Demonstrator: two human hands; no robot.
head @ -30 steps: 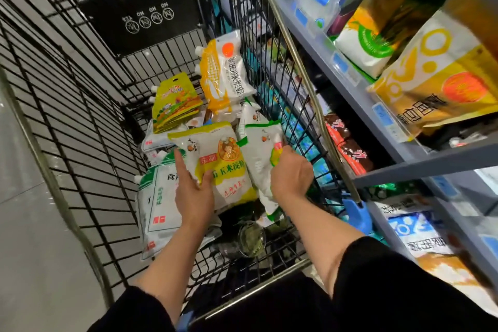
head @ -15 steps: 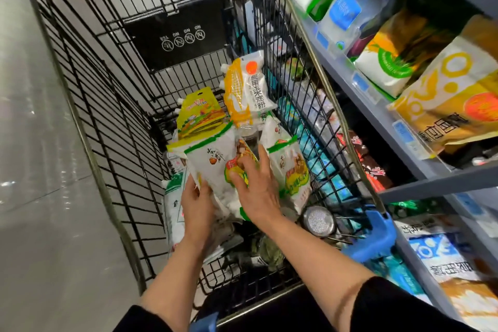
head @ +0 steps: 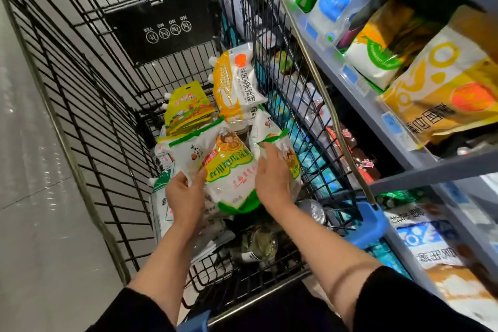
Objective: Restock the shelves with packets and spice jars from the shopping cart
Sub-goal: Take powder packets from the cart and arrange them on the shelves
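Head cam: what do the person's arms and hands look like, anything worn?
Both hands are bare: no gloves, and no rings, watch or bracelet show on the left hand or right hand. The forearms are uncovered. Black sleeves are pushed up near the elbows on both arms, plain fabric with no visible markings.

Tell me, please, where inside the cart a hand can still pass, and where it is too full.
Free: the bare wire floor at the near end, before the glass jar; also the left side along the wire wall. Crowded: the middle, where both hands handle starch packets, and the far end with the yellow packets.
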